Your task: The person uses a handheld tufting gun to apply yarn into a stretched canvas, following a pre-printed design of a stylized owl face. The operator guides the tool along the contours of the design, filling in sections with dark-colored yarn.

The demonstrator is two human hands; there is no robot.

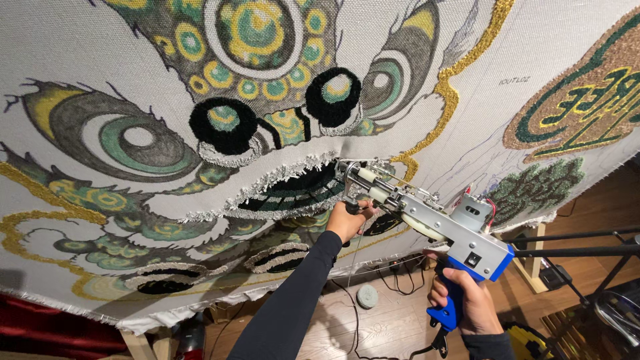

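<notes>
a large off-white tufting cloth stretched on a frame is filling most of the view, carrying a green, yellow and black beast-face design, partly tufted in black, white and gold yarn. at about four o'clock from the centre, a grey and blue handheld tufting gun is lying tilted, its metal needle end touching the cloth near the white-fringed mouth of the design. the right hand is wrapping closed around the gun's blue grip at five o'clock. the left hand, in a black sleeve, is gripping the small black front handle just beside the needle, near the centre. a wooden floor with cables is showing below.
</notes>
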